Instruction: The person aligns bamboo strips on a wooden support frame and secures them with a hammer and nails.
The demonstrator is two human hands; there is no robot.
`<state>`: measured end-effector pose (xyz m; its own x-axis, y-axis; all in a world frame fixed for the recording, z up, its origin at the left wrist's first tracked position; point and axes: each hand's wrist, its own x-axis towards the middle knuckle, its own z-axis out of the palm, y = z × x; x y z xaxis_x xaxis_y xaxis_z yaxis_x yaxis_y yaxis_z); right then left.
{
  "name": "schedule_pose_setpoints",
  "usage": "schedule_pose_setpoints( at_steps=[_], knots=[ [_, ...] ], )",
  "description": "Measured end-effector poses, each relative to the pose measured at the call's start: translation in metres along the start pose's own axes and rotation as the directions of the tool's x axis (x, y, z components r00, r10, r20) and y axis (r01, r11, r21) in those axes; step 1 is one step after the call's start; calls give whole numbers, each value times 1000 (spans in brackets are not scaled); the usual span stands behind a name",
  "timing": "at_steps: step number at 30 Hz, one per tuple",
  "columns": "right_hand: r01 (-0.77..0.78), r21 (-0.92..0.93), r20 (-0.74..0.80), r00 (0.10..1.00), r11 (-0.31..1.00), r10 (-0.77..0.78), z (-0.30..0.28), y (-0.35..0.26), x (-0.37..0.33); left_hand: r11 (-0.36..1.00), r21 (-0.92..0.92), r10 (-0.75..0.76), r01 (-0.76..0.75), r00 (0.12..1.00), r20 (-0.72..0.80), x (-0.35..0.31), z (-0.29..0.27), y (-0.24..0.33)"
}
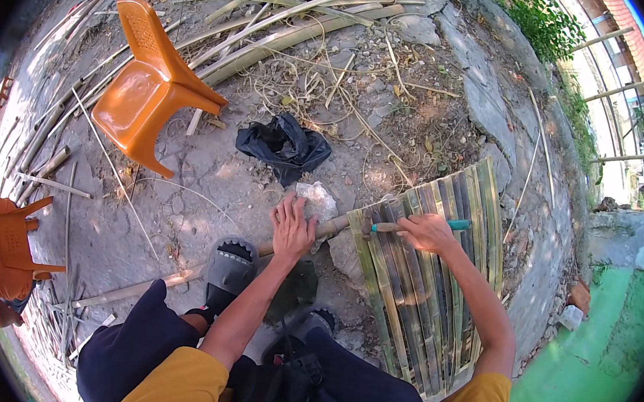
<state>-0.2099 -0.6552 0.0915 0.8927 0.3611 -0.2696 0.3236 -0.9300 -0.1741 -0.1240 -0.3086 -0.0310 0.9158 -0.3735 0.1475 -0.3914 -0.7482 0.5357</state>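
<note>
My right hand (pixel 425 231) is closed round the handle of a hammer (pixel 387 227) with a teal grip end; its dark head points left, over the edge of a panel of split bamboo slats (pixel 437 288). The slats sit side by side and fan out toward me. My left hand (pixel 293 227) lies over a long bamboo pole (pixel 327 227), fingers stretched forward and apart. Just beyond its fingertips is a pale stone (pixel 317 201). The pole runs from the panel's left edge down past my sandal (pixel 231 273).
A black plastic bag (pixel 284 148) lies ahead. An orange plastic chair (pixel 148 86) stands at far left, another orange chair (pixel 16 243) nearer. Bamboo poles (pixel 298 34) are heaped at the back. Bright green flooring (pixel 584 354) borders the right side.
</note>
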Motion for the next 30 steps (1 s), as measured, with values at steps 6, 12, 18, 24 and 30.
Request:
schedule_pose_setpoints(
  at_steps=[6, 12, 18, 24, 30],
  knots=[
    [339, 48, 154, 927, 940, -342, 8, -5, 0, 1000, -7, 12, -12, 1000, 16, -1, 0, 0],
    [212, 55, 56, 975, 976, -215, 10, -8, -1, 1000, 0, 13, -13, 1000, 19, 0, 2, 1],
    [66, 26, -99, 993, 997, -63, 15, -7, 8, 999, 26, 29, -29, 1000, 8, 0, 2, 0],
    [88, 41, -8, 996, 995, -88, 17, -13, 7, 999, 32, 34, -34, 999, 17, -2, 4, 0],
    [-28, 128, -147, 988, 991, 47, 29, -58, -33, 995, -23, 100, -98, 992, 80, -2, 2, -5]
  ],
)
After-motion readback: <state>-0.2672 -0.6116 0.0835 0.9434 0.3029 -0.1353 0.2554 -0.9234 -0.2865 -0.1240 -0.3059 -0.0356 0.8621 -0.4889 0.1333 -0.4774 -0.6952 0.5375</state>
